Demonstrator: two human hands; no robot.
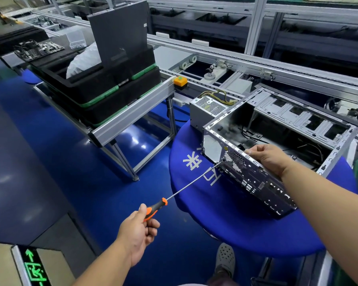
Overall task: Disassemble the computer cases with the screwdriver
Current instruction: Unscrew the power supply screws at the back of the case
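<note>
I hold the screwdriver (170, 198) in my left hand (136, 230), fingers curled round its orange-and-black handle, and the long shaft runs up to the rear panel of the computer case (277, 145), where the tip sits at a screw just left of the round fan grille. My right hand (271, 158) grips the top edge of that rear panel, fingers hooked over the rim, steadying the case.

To do this well, I judge I should keep the shaft square to the panel, press in along its line before turning, and hold the case firm so it does not slide on the blue table (246, 230). With so long a shaft the tip could easily cam out.

The case lies on its side on the table, open side up. Just behind the case's left corner stands one power supply (207, 109) with loose cables. Count: one case, one screwdriver, one power supply. Far left of the case, black trays (103, 89) are stacked on a frame; I cannot count them surely.
</note>
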